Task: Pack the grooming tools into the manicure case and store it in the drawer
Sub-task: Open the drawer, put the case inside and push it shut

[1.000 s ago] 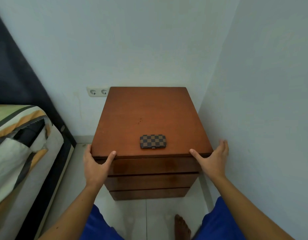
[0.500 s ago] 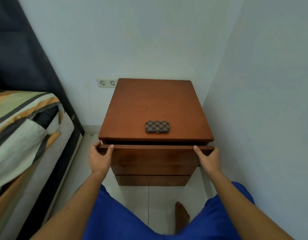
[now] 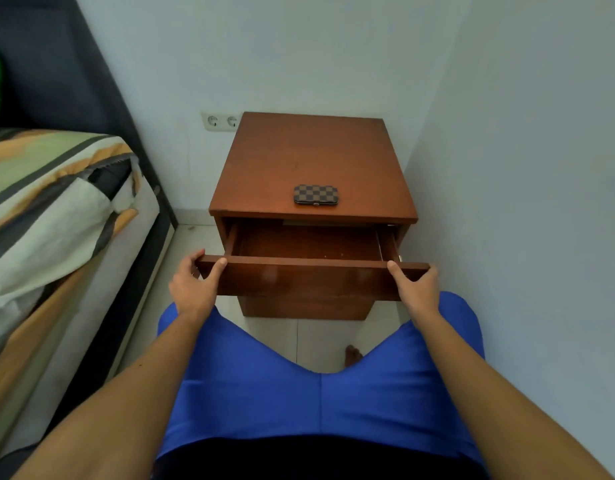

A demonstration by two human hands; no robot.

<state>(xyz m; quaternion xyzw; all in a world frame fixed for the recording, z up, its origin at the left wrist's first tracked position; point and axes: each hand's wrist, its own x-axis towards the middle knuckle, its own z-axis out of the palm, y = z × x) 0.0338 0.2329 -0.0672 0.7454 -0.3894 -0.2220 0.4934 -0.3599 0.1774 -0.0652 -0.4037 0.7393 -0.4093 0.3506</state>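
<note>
My left hand and right hand each grip an end of the open drawer front. The closed manicure case lies on the nightstand top, near its front edge. It looks light, rigid and smooth; I would pinch its long edges.

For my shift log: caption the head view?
Both hands, left hand and right hand, grip the open top drawer; checkered manicure case lies closed atop nightstand.
</note>
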